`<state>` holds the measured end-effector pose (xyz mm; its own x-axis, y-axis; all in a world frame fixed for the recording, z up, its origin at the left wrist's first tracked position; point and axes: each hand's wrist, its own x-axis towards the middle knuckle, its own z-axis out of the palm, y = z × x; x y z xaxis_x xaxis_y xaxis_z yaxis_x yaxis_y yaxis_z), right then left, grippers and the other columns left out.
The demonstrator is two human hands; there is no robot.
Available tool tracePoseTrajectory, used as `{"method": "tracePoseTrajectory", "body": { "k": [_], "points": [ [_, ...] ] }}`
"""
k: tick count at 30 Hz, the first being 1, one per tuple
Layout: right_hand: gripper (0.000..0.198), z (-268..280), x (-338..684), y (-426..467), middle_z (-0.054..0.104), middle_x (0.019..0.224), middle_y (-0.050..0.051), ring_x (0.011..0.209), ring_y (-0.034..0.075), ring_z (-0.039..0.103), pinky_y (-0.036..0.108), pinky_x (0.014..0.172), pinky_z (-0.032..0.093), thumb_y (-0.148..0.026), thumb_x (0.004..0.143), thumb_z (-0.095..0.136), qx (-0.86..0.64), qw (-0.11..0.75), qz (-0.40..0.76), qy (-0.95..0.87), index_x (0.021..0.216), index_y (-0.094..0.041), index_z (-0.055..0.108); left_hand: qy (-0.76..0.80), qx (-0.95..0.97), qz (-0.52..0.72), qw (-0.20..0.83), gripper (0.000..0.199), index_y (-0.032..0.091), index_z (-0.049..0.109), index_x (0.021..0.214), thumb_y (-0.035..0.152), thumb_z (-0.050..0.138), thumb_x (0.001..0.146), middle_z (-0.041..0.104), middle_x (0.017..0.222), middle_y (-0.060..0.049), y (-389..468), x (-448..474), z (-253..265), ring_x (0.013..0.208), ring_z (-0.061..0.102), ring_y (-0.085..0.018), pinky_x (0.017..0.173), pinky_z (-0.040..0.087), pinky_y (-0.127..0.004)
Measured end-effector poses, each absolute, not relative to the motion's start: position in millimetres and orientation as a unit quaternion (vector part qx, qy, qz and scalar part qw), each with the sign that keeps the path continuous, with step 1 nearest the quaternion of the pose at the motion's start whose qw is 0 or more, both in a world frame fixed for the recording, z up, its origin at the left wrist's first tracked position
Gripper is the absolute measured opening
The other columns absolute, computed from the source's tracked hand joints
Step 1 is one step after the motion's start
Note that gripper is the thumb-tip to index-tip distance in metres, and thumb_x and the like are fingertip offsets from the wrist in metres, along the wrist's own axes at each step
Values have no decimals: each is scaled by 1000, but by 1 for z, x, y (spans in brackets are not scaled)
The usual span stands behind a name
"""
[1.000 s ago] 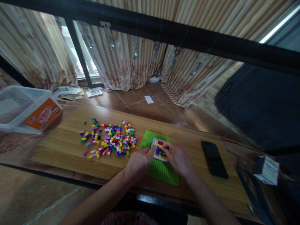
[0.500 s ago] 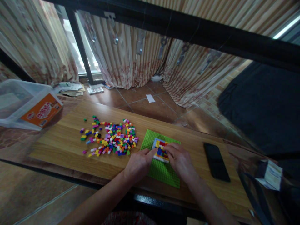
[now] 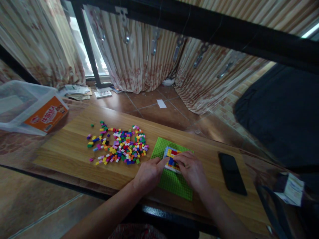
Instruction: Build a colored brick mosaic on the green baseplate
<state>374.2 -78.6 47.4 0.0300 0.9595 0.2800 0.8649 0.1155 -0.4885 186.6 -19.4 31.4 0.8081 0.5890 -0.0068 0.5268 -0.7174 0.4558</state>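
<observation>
A flat panel of toy bricks (image 3: 171, 152), with a pale blue and white border and red, yellow and blue bricks inside, lies on a green studded baseplate (image 3: 174, 186). At its left edge is my left hand (image 3: 151, 171), closed, with the fingers curled and the fingertips pressed on the panel. My right hand (image 3: 190, 167) reaches over the panel's right part in a pinch. Whatever sits between those fingertips is hidden. Both hands cover part of the panel and baseplate.
Loose toy bricks (image 3: 124, 146) of many colours are spread left of the baseplate on the wooden table (image 3: 72, 159). A black phone (image 3: 232, 173) lies on the right. At the far left stands a clear plastic box (image 3: 20, 109) with an orange label. Metal pieces hang from a dark bar (image 3: 194, 18) ahead.
The view has shifted slightly, so everything appears a little further right. Both hands stay at the panel, and the right fingers have moved only slightly over it.
</observation>
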Motion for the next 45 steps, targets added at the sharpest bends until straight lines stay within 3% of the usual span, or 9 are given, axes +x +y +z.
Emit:
{"method": "tracePoseTrajectory", "body": {
  "k": [12,17,25,32,35,41,45],
  "points": [
    [24,28,361,-90,74,88,3,86,19,65,38,83,52,-20,90,51,-664,431,65,-607,83,-27,74,317,933,5,172,56,26,29,148,19,35,93,65,92,-7,-21,198,46,77,66,-19,66,53,-28],
    [23,21,357,-91,74,88,3,88,19,65,38,85,52,-21,90,51,-672,474,67,-565,83,-26,73,328,930,-10,165,55,25,31,148,19,34,93,65,93,-7,-22,199,48,80,66,-19,67,53,-27],
    [21,40,363,-83,71,102,4,96,20,63,37,90,50,-23,90,53,-704,350,91,-611,101,-25,71,339,924,15,174,54,24,33,147,19,36,93,67,100,-8,-20,194,42,82,67,-18,72,54,-27],
    [23,50,364,-79,66,88,5,84,20,60,33,81,48,-20,93,48,-711,233,61,-660,81,-23,67,345,918,42,193,50,24,36,145,22,36,94,68,100,-8,-23,191,37,84,68,-20,72,54,-29],
    [23,47,362,-79,64,86,6,84,21,59,34,80,47,-20,93,48,-727,234,56,-643,78,-22,66,345,916,48,201,50,25,35,145,23,35,95,69,98,-7,-23,191,37,84,68,-19,72,54,-29],
    [19,45,358,-81,64,87,5,84,20,59,33,80,47,-22,91,49,-745,315,87,-581,80,-21,65,350,913,54,201,48,26,36,144,25,31,97,69,98,-7,-22,192,36,81,68,-19,69,53,-28],
    [22,45,359,-81,64,87,5,83,19,59,33,79,46,-22,91,47,-738,308,102,-591,79,-21,66,347,915,56,197,49,27,35,145,24,33,96,69,97,-7,-23,193,34,81,68,-20,68,53,-28]
  ]
}}
